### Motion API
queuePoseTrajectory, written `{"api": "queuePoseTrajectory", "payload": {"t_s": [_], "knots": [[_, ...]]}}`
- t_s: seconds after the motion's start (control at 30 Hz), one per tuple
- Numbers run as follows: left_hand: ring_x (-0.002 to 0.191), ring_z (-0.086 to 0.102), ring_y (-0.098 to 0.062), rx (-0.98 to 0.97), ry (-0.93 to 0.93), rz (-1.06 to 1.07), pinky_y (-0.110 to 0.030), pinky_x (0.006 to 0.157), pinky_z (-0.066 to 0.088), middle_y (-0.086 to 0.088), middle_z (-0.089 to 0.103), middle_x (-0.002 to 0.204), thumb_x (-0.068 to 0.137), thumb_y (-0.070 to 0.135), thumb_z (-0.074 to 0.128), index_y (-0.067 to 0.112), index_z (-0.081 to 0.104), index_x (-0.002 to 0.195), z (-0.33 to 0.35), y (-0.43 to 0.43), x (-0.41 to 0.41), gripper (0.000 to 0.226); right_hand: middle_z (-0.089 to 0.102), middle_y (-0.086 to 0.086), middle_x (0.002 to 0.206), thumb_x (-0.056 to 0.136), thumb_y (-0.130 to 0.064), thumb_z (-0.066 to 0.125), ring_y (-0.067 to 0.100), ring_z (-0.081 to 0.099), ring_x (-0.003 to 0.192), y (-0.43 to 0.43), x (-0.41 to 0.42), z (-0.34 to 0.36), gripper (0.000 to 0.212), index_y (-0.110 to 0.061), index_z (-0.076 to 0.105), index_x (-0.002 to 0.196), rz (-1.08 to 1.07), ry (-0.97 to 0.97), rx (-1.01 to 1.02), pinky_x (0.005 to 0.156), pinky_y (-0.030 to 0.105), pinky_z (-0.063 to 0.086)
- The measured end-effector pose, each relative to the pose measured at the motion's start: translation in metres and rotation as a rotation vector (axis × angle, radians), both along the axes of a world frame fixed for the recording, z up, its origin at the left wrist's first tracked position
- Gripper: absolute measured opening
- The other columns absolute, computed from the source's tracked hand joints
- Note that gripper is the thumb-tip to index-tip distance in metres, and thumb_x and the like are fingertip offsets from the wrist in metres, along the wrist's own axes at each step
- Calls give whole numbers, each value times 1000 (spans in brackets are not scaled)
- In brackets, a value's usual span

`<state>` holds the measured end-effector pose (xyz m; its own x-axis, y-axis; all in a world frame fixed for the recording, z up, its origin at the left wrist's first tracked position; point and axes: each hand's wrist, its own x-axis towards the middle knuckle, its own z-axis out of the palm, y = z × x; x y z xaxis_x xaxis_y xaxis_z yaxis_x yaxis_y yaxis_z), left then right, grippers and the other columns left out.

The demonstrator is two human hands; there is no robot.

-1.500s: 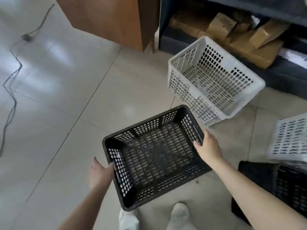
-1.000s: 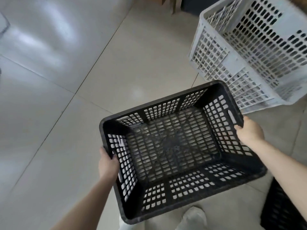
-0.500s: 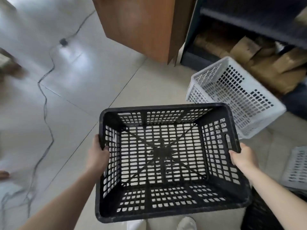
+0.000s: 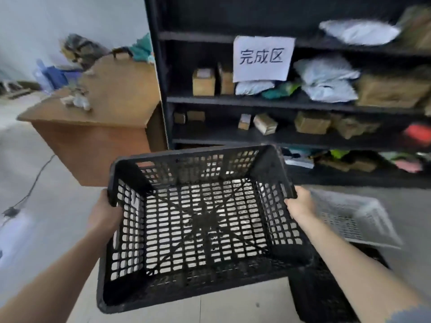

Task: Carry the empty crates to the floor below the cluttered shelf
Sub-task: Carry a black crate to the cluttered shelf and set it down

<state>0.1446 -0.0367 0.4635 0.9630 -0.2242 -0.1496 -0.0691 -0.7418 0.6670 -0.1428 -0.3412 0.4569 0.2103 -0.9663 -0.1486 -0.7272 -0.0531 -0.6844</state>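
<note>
I hold an empty black perforated crate (image 4: 200, 231) in the air in front of me, its open top facing me. My left hand (image 4: 105, 210) grips its left rim and my right hand (image 4: 300, 203) grips its right rim. Straight ahead stands the dark shelf unit (image 4: 279, 101) crowded with boxes, bags and a white paper sign. A white crate (image 4: 349, 217) lies on the floor below the shelf, to the right of the black one. Another black crate (image 4: 326, 297) sits at the lower right, partly hidden by my right arm.
A wooden desk (image 4: 100, 117) with clutter on top stands left of the shelf. A cable (image 4: 30, 190) runs across the tiled floor at the left. Bare floor tiles (image 4: 46, 217) lie between the desk and me.
The black crate has risen from floor level to chest height in both hands. My view has tilted up from the floor to the shelf, and the white crate now lies low at the right.
</note>
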Motion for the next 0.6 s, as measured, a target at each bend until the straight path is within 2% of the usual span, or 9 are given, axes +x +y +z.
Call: {"api": "queuePoseTrajectory", "payload": {"t_s": [0.07, 0.17, 0.3, 0.37, 0.4, 0.47, 0.5, 0.6], "knots": [[95, 62, -46, -3, -11, -102, -50, 85, 52, -28, 63, 107, 87, 6, 52, 7, 45, 121, 34, -20, -6, 34, 58, 2, 77, 86, -2, 54, 22, 52, 69, 13, -38, 31, 20, -15, 64, 99, -114, 3, -22, 62, 29, 41], [101, 59, -45, 26, -57, -276, -42, 77, 43, -29, 62, 112, 88, 5, 49, 8, 43, 129, 78, -51, -30, 42, 63, 5, 82, 85, -1, 53, 25, 57, 70, 29, -103, 69, 23, -17, 63, 99, -249, -80, -8, 61, 30, 46], [106, 58, -44, 43, -122, -517, -41, 78, 45, -27, 62, 117, 84, 2, 51, 10, 41, 135, 124, -103, -84, 53, 61, 7, 75, 76, 9, 53, 24, 54, 65, 67, -208, 104, 34, -13, 68, 98, -530, -260, 16, 54, 22, 47], [107, 58, -44, 31, -125, -646, -44, 84, 47, -27, 62, 116, 83, 2, 52, 9, 43, 134, 140, -129, -130, 52, 61, 9, 63, 67, 6, 53, 26, 56, 62, 97, -270, 111, 37, -9, 72, 94, -681, -290, 5, 56, 28, 46], [106, 58, -44, 24, -129, -717, -44, 85, 47, -28, 63, 114, 82, 1, 53, 8, 45, 131, 145, -142, -156, 50, 63, 12, 63, 64, 5, 54, 29, 59, 63, 115, -302, 113, 38, -8, 73, 94, -763, -300, -2, 60, 32, 49], [103, 59, -45, 12, -131, -866, -43, 84, 47, -30, 63, 109, 82, 1, 53, 6, 47, 126, 155, -161, -216, 45, 67, 15, 76, 65, 9, 54, 30, 63, 75, 158, -365, 112, 36, -7, 73, 93, -901, -293, -29, 72, 36, 52], [102, 59, -45, 11, -133, -943, -42, 82, 46, -31, 63, 108, 82, 0, 53, 5, 48, 125, 158, -167, -250, 44, 65, 15, 79, 68, 11, 53, 29, 61, 77, 185, -394, 115, 34, -7, 71, 90, -968, -295, -43, 73, 35, 53], [105, 58, -46, 2, -137, -1167, -44, 84, 46, -32, 62, 112, 83, 2, 55, 3, 47, 127, 158, -174, -355, 45, 62, 16, 91, 76, 15, 49, 26, 56, 82, 267, -485, 118, 35, 8, 64, 107, -1177, -354, -78, 55, 15, 48]]}}
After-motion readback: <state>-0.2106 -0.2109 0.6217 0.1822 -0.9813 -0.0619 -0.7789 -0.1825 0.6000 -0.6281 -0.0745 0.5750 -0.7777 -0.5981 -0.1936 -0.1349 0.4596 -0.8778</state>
